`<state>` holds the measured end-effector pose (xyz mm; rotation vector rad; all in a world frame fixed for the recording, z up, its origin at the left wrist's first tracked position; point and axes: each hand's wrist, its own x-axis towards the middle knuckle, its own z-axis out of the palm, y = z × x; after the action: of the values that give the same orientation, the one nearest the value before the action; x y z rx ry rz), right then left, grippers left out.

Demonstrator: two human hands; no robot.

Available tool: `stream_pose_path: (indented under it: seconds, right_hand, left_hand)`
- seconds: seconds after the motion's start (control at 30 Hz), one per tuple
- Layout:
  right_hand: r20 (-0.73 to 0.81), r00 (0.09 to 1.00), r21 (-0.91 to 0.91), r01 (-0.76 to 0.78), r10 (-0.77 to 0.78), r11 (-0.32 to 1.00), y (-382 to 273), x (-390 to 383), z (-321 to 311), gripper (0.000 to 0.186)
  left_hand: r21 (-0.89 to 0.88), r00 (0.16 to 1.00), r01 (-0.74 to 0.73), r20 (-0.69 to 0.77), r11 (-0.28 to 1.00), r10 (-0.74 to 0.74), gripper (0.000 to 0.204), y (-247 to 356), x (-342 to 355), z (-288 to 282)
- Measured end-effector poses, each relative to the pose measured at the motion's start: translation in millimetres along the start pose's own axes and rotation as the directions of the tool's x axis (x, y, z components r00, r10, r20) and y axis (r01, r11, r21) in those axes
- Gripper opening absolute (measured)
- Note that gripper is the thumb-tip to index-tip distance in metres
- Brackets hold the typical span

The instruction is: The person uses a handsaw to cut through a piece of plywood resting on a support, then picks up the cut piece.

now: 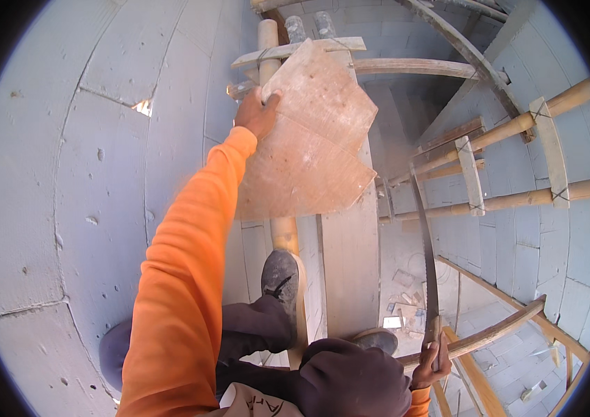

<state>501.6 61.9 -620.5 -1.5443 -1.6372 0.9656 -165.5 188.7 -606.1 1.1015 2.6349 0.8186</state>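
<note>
My left hand (259, 113), at the end of an outstretched orange sleeve, grips the left edge of a reddish-brown plywood sheet (326, 97). Its thumb lies near the top face, while the other fingers are mostly hidden. Just below, a second plywood piece (298, 170) appears to overlap it along a slanting seam. Down at the lower right, my right hand (432, 363) is closed round the handle of a hand saw (427, 243). The saw's long blade points up and away, apart from the plywood.
My shoe (281, 278) rests on a round pole (284, 235) beside a long plank (352, 278). A grey block wall (114, 160) rises at the left. Lashed pole rails (510, 128) cross the right side. Far below lies a floor with rubble (409, 313).
</note>
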Motion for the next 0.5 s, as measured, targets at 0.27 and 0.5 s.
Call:
stream_pose_path:
  seconds: [0.27, 0.5]
  right_hand:
    - [-0.103, 0.988, 0.085, -0.109, 0.117, 0.99, 9.9, 1.2, 6.9, 0.039]
    - [-0.13, 0.969, 0.13, -0.192, 0.209, 0.973, -19.9, 18.6, 17.6, 0.039]
  left_hand:
    - [-0.377, 0.871, 0.182, -0.366, 0.908, -0.327, 0.053, 1.2, -11.2, 5.1]
    - [-0.416, 0.72, 0.33, -0.47, 0.847, -0.511, 0.054, 1.1, 32.7, 14.3]
